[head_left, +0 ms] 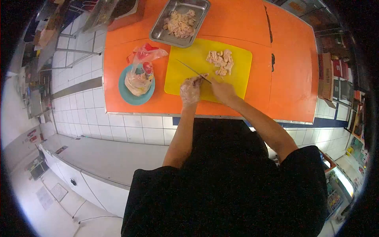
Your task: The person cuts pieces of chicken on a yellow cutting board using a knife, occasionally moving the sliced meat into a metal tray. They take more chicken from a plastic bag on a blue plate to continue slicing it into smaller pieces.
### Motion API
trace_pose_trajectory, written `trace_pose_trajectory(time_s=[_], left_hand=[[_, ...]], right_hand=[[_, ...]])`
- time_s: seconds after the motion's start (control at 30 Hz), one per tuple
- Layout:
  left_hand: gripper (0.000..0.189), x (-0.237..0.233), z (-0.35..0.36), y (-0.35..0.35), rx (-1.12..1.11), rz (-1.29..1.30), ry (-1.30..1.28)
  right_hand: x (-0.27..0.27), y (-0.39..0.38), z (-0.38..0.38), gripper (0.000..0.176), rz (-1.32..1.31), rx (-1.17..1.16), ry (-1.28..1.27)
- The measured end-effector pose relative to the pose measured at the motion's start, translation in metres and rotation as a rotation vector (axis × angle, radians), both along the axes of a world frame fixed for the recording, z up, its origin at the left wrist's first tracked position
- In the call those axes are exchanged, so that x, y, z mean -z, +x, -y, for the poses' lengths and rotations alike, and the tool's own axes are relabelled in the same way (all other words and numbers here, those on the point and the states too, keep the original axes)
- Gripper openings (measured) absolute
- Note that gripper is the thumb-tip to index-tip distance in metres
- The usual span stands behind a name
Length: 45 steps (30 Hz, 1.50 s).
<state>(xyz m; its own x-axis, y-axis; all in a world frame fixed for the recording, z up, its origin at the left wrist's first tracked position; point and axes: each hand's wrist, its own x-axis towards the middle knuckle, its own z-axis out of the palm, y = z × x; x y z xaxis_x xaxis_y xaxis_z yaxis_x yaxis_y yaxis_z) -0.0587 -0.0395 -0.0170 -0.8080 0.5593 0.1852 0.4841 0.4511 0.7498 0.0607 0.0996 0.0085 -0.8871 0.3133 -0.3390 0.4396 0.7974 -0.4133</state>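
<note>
My right hand (223,91) is closed round the handle of a knife (192,70), its blade pointing to the upper left over the yellow cutting board (241,81). My left hand (190,91), in a clear plastic glove, holds a piece of meat (203,76) against the board's near part, right by the blade. Fingers and knife partly hide that piece. On the board's right side lies a small heap of pale meat strips (221,61), apart from both hands.
A metal tray (158,34) with more pale strips stands at the board's far left edge. Left of the board, a teal plate (125,93) carries a plastic bag (138,83) with pale contents. All rest on the orange table (292,79).
</note>
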Motion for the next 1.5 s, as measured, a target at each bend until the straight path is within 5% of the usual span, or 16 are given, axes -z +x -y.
trace_pose_trajectory(time_s=[0.13, 0.23, 0.33, 0.4, 0.47, 0.7, 0.9, 1.0, 1.1, 1.2, 1.3, 1.5], left_hand=[[0.025, -0.029, -0.006, -0.005, -0.109, 0.288, -0.108], [0.02, -0.041, -0.005, -0.001, -0.189, 0.389, -0.069], [0.019, -0.063, 0.006, 0.004, -0.168, 0.171, -0.082], [0.018, -0.089, 0.008, 0.009, -0.108, 0.393, 0.109], [0.021, -0.046, 0.018, 0.007, -0.121, 0.3, -0.011], [0.021, -0.017, 0.022, 0.009, -0.068, 0.17, -0.248], [0.022, -0.014, 0.023, 0.007, 0.007, 0.113, -0.117], [0.022, -0.02, 0.022, 0.003, -0.014, 0.212, -0.317], [0.021, 0.004, 0.029, 0.005, -0.084, 0.078, -0.205], [0.017, -0.015, 0.023, 0.007, -0.118, 0.231, -0.133], [0.017, -0.032, 0.023, 0.009, -0.101, 0.242, -0.233], [0.027, -0.024, 0.03, 0.006, -0.015, 0.239, -0.104]], right_hand=[[-0.009, 0.09, -0.015, 0.029, 0.205, -0.015, 0.008], [-0.035, 0.091, -0.03, 0.029, 0.264, -0.061, 0.013], [-0.035, 0.076, -0.034, 0.028, 0.168, 0.013, -0.023], [-0.042, 0.067, -0.021, 0.029, 0.16, 0.012, 0.001], [-0.045, 0.061, -0.008, 0.03, 0.163, 0.013, 0.023], [-0.014, 0.033, 0.011, 0.027, 0.133, -0.062, -0.022], [0.0, -0.058, 0.024, 0.031, -0.103, -0.069, 0.001], [0.005, -0.048, 0.018, 0.026, -0.041, -0.099, 0.006], [0.0, 0.029, 0.001, 0.03, 0.057, -0.107, -0.021], [-0.028, 0.092, -0.015, 0.032, 0.294, -0.082, -0.027], [-0.031, 0.084, -0.009, 0.029, 0.249, -0.063, -0.009], [-0.002, -0.056, 0.02, 0.029, 0.01, -0.11, -0.014]])
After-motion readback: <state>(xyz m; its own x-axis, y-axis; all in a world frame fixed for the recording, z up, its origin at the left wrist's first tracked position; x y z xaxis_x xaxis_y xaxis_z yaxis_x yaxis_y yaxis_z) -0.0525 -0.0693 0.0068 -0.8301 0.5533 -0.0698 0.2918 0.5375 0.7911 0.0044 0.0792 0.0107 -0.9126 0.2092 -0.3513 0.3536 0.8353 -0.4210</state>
